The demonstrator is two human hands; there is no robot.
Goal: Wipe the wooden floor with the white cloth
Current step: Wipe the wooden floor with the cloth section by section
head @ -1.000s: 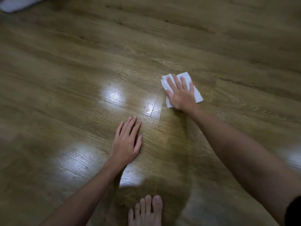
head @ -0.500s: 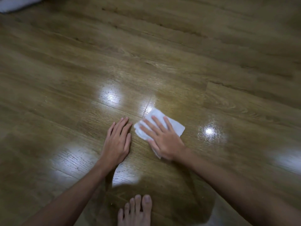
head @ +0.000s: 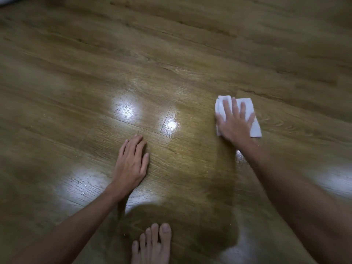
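A folded white cloth [head: 249, 105] lies flat on the wooden floor [head: 171, 54] at the middle right. My right hand [head: 235, 122] presses down on it with straight, spread fingers and covers most of its left half. My left hand [head: 132, 161] rests palm down on the bare floor near the centre, well to the left of the cloth, and holds nothing.
My bare foot [head: 152, 244] stands at the bottom centre, just behind my left hand. Bright light glare [head: 125, 109] shines on the planks ahead of that hand. A white object [head: 7, 0] peeks in at the top left corner.
My right hand has slid the cloth from beside my left hand out to the right and farther away. My left hand has stayed in place on the floor.
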